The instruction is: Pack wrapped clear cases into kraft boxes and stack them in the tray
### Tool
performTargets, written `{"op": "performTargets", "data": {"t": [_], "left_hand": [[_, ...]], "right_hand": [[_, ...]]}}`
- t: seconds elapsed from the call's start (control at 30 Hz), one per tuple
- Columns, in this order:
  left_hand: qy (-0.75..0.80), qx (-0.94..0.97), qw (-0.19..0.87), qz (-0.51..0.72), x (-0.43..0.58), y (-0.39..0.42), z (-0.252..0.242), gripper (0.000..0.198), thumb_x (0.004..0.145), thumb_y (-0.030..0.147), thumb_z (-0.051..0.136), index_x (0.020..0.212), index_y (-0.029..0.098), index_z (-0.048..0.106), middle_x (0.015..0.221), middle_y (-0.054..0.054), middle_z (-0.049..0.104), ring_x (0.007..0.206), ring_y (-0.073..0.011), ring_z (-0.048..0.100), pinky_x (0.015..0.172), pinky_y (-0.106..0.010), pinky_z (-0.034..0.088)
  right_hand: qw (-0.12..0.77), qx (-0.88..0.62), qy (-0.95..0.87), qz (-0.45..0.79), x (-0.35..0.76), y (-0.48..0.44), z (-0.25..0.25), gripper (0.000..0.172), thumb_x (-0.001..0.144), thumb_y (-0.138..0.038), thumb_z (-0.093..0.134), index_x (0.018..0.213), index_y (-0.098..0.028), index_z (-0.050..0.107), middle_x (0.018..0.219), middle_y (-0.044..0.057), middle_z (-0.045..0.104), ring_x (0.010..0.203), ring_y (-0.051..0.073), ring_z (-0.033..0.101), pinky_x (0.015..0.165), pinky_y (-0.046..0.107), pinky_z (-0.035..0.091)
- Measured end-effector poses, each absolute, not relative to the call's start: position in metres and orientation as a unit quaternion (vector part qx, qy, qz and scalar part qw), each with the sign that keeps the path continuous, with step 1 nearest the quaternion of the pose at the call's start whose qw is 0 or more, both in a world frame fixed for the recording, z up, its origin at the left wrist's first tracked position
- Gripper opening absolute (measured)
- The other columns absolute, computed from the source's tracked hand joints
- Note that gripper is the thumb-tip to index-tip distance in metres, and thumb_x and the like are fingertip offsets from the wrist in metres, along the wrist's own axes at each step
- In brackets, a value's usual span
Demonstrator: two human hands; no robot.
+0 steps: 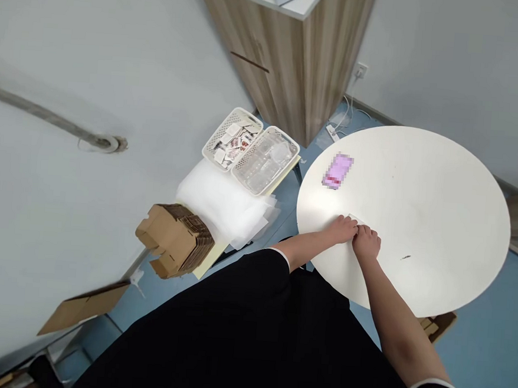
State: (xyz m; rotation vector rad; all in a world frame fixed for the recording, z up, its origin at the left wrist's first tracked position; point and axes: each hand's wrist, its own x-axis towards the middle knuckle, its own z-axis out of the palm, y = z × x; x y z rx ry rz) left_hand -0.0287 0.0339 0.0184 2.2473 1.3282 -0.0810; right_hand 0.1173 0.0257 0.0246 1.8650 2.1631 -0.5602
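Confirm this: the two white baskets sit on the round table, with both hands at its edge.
Wrong on one point: the head view shows one basket and the other basket on a separate pale board, not on the round table. The left hand and right hand are at its edge, as you said.

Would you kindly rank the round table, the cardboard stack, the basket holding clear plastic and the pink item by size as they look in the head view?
Largest to smallest:
1. Round table
2. Cardboard stack and basket: these look alike, and I can't rank them
3. Pink item
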Motion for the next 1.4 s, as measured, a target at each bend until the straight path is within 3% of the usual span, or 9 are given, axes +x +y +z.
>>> {"op": "performTargets", "data": {"t": [0.2,0.4,0.53,0.73,0.87,1.03,1.17,1.4], "left_hand": [[0.547,0.744,0.382,0.010,-0.060,0.003,0.027,0.047,0.099,0.030,0.055,0.145,0.023,0.058,0.165,-0.013,0.039,0.144,-0.0320,0.045,0.112,-0.046,0.042],[0.678,0.550,0.473,0.116,-0.131,-0.091,0.040,0.043,0.101,0.033,0.054,0.142,0.020,0.060,0.156,-0.013,0.051,0.140,-0.0282,0.053,0.114,-0.038,0.046],[0.777,0.423,0.432,0.174,-0.185,-0.168,0.071,0.038,0.102,0.035,0.056,0.136,0.021,0.064,0.151,-0.013,0.056,0.135,-0.0282,0.058,0.110,-0.036,0.050],[0.904,0.244,0.260,0.233,-0.267,-0.282,0.121,0.034,0.100,0.028,0.057,0.132,0.020,0.065,0.141,-0.011,0.062,0.123,-0.0236,0.064,0.109,-0.038,0.051],[0.955,0.100,0.153,0.235,-0.333,-0.358,0.146,0.032,0.100,0.022,0.055,0.130,0.017,0.064,0.136,-0.014,0.064,0.122,-0.0229,0.064,0.108,-0.036,0.050],[0.977,-0.016,0.092,0.191,-0.413,-0.432,0.157,0.029,0.099,0.022,0.054,0.127,0.018,0.062,0.130,-0.016,0.066,0.123,-0.0254,0.063,0.102,-0.036,0.050],[0.975,-0.046,0.141,0.167,-0.458,-0.458,0.145,0.023,0.099,0.031,0.058,0.118,0.019,0.062,0.123,-0.016,0.069,0.119,-0.0283,0.065,0.093,-0.038,0.052],[0.963,-0.028,0.235,0.124,-0.487,-0.469,0.127,0.018,0.100,0.031,0.053,0.109,0.020,0.064,0.112,-0.018,0.073,0.110,-0.0340,0.069,0.086,-0.042,0.052]], "right_hand": [[0.076,0.689,0.685,-0.222,0.119,0.025,0.043,0.049,0.094,-0.031,0.046,0.139,-0.023,0.062,0.152,0.016,0.053,0.132,0.039,0.053,0.102,0.056,0.047],[0.000,0.643,0.670,-0.371,0.107,0.005,0.063,0.051,0.089,-0.038,0.046,0.131,-0.018,0.067,0.136,0.018,0.066,0.124,0.036,0.063,0.102,0.050,0.052],[0.031,0.544,0.693,-0.472,0.044,-0.018,0.080,0.046,0.088,-0.041,0.049,0.124,-0.022,0.071,0.131,0.013,0.071,0.114,0.032,0.069,0.096,0.046,0.056],[0.098,0.311,0.786,-0.525,-0.093,-0.085,0.124,0.036,0.092,-0.034,0.051,0.121,-0.024,0.072,0.127,0.009,0.074,0.109,0.026,0.071,0.100,0.042,0.054],[0.156,0.174,0.840,-0.489,-0.179,-0.129,0.143,0.033,0.097,-0.032,0.051,0.123,-0.026,0.071,0.129,0.007,0.073,0.106,0.024,0.071,0.092,0.038,0.056],[0.125,0.178,0.897,-0.385,-0.288,-0.166,0.150,0.034,0.101,-0.035,0.048,0.125,-0.026,0.070,0.129,0.006,0.072,0.108,0.025,0.068,0.093,0.039,0.054],[0.118,0.231,0.909,-0.326,-0.362,-0.181,0.145,0.036,0.102,-0.037,0.046,0.128,-0.025,0.068,0.130,0.010,0.070,0.114,0.029,0.066,0.087,0.041,0.054],[0.200,0.230,0.936,-0.176,-0.420,-0.180,0.132,0.032,0.099,-0.041,0.053,0.122,-0.023,0.067,0.122,0.015,0.070,0.106,0.032,0.069,0.083,0.043,0.052]]}}
